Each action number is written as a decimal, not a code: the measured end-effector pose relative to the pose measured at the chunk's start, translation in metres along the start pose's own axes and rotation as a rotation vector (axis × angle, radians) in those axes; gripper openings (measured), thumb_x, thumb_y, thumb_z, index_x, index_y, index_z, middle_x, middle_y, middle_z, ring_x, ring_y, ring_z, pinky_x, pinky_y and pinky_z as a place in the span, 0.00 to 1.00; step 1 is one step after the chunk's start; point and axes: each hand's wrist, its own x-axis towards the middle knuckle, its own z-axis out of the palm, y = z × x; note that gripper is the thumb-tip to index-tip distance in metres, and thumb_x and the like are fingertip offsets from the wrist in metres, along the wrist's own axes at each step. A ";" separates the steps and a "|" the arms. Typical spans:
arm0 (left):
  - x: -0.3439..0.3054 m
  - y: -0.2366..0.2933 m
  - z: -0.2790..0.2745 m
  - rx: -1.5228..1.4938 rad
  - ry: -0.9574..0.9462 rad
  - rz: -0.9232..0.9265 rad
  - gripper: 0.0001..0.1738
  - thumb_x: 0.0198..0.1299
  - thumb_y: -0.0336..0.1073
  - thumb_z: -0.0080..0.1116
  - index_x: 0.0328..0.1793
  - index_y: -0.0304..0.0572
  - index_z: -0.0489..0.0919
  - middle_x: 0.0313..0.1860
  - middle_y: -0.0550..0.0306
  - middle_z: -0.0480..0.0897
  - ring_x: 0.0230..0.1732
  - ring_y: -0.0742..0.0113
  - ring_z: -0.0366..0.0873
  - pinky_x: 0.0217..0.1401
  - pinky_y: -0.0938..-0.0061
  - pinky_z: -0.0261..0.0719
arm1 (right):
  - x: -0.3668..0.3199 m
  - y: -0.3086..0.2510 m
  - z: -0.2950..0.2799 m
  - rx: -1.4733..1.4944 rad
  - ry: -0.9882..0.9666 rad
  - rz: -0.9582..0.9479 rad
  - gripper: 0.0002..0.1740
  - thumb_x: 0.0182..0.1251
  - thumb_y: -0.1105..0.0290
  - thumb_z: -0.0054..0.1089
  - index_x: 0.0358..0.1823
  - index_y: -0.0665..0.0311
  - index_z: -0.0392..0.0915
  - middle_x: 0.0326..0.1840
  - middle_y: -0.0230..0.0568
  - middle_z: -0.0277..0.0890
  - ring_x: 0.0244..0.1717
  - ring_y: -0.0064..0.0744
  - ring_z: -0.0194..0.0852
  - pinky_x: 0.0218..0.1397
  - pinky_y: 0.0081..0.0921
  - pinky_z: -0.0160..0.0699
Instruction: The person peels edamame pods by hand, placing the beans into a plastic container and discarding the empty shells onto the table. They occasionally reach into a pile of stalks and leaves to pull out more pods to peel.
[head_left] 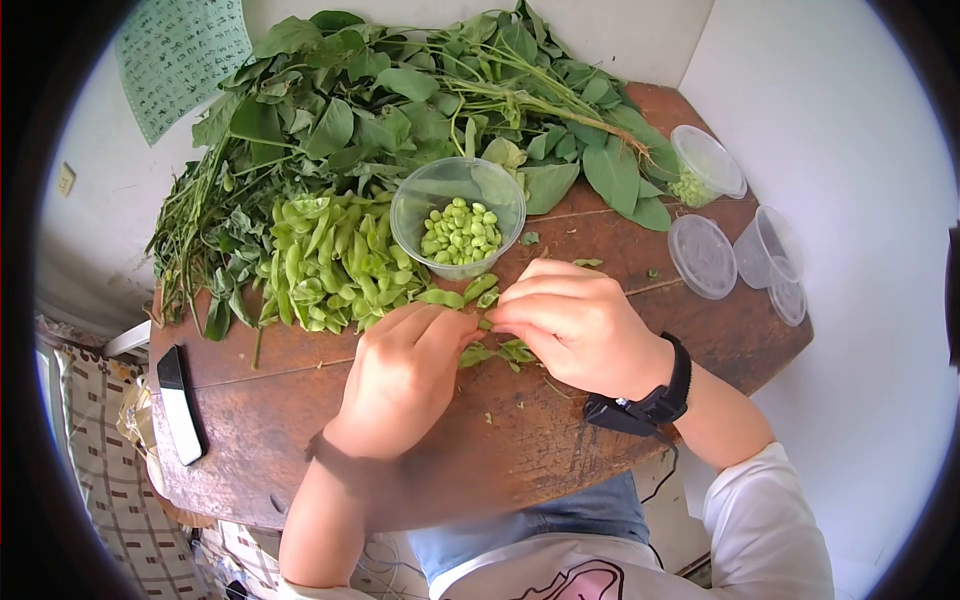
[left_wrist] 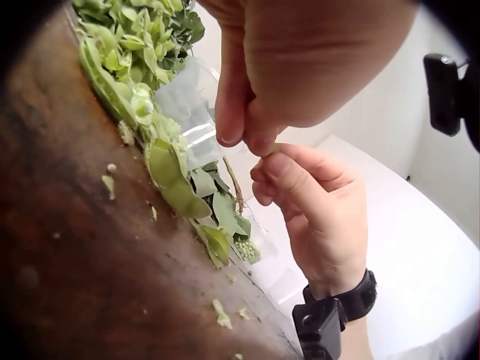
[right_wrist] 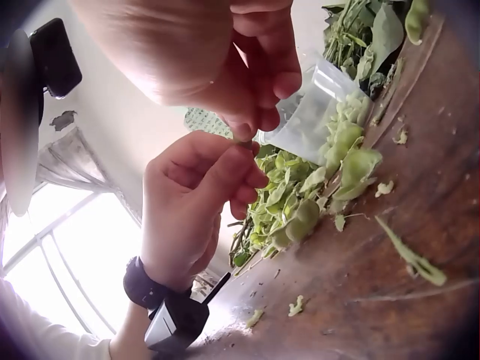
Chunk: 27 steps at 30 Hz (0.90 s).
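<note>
Both hands meet above the table's middle, just below a clear bowl [head_left: 403, 215] of shelled green beans [head_left: 461, 232]. The left hand [head_left: 405, 365] and the right hand [head_left: 590, 325] pinch a small green pod [head_left: 486, 324] between their fingertips, mostly covered by the fingers. In the left wrist view the right hand [left_wrist: 319, 210] faces the left hand [left_wrist: 315, 60], thumb and finger pressed together. The right wrist view has the left hand [right_wrist: 195, 202] below the right hand [right_wrist: 195, 52], with a bit of green between the tips. Open pods [head_left: 515, 352] lie beside the fingers.
A heap of pods [head_left: 335, 260] lies left of the bowl, with leafy stalks [head_left: 400, 110] behind. At the right are a tub with green bits [head_left: 705, 165], a lid [head_left: 702, 257] and an empty cup [head_left: 765, 250]. A phone [head_left: 180, 410] rests at the left edge.
</note>
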 end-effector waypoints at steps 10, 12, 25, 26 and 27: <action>-0.002 0.005 -0.001 0.167 -0.105 0.064 0.10 0.43 0.21 0.58 0.35 0.35 0.75 0.29 0.51 0.76 0.33 0.53 0.78 0.35 0.65 0.79 | -0.004 -0.004 0.000 -0.172 -0.105 -0.060 0.12 0.46 0.86 0.65 0.36 0.71 0.80 0.33 0.43 0.79 0.36 0.42 0.77 0.38 0.33 0.79; -0.002 0.005 -0.001 0.178 -0.113 0.063 0.10 0.43 0.21 0.58 0.34 0.35 0.74 0.29 0.51 0.76 0.33 0.54 0.78 0.35 0.65 0.79 | -0.004 -0.007 0.000 -0.256 -0.169 -0.055 0.12 0.46 0.85 0.65 0.36 0.72 0.80 0.35 0.44 0.78 0.39 0.42 0.77 0.40 0.33 0.80; 0.001 -0.004 0.004 0.002 0.083 -0.019 0.06 0.52 0.24 0.65 0.36 0.35 0.81 0.29 0.52 0.82 0.31 0.58 0.82 0.31 0.71 0.80 | 0.003 -0.006 -0.004 0.009 -0.038 0.281 0.06 0.61 0.76 0.65 0.39 0.68 0.82 0.31 0.41 0.83 0.29 0.38 0.82 0.34 0.29 0.81; 0.002 -0.001 0.002 0.004 0.085 -0.017 0.06 0.52 0.24 0.65 0.36 0.35 0.81 0.29 0.52 0.82 0.31 0.58 0.82 0.31 0.71 0.80 | 0.003 -0.005 -0.002 0.008 -0.036 0.278 0.06 0.61 0.76 0.65 0.39 0.68 0.82 0.31 0.41 0.83 0.29 0.38 0.82 0.34 0.29 0.81; 0.004 0.004 -0.001 -0.145 0.106 -0.187 0.06 0.54 0.25 0.66 0.38 0.36 0.82 0.30 0.52 0.84 0.30 0.62 0.83 0.30 0.73 0.80 | 0.002 -0.003 0.001 0.210 0.040 0.359 0.07 0.62 0.76 0.65 0.40 0.68 0.83 0.32 0.40 0.84 0.30 0.34 0.83 0.34 0.25 0.81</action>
